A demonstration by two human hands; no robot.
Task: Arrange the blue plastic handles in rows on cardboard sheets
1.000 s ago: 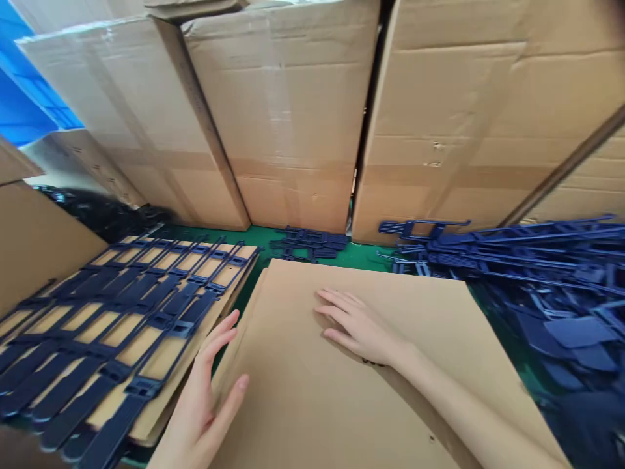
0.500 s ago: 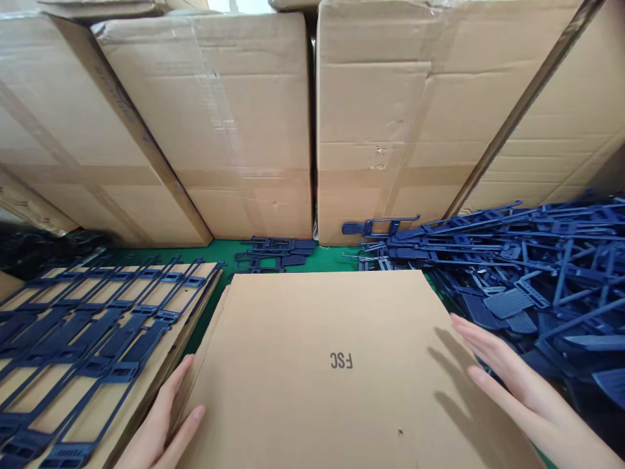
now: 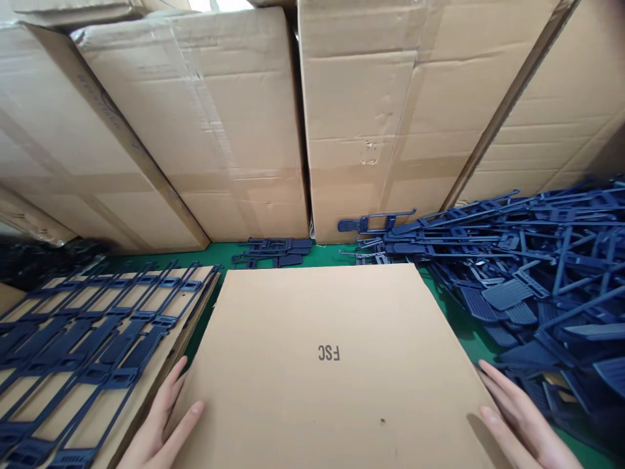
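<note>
A flat brown cardboard sheet (image 3: pixel 322 339) printed "FSC" lies in front of me on the green table. My left hand (image 3: pixel 159 426) rests against its left edge, thumb on top. My right hand (image 3: pixel 522 423) presses its right edge, fingers spread with the thumb on the sheet. Both hands frame the sheet from the sides; whether they grip or only touch it is not clear.
Left of the sheet, another cardboard sheet (image 3: pixel 161 306) carries rows of dark blue plastic frames (image 3: pixel 92 339). A loose heap of the same blue parts (image 3: pixel 541 273) fills the right side. Tall cardboard boxes (image 3: pixel 234 124) wall off the back. A few blue parts (image 3: pixel 273 251) lie at their foot.
My right hand has left the middle of the sheet and moved to its right edge, sliding nearer to me. My left hand dropped lower along the left edge. The view swung right.
</note>
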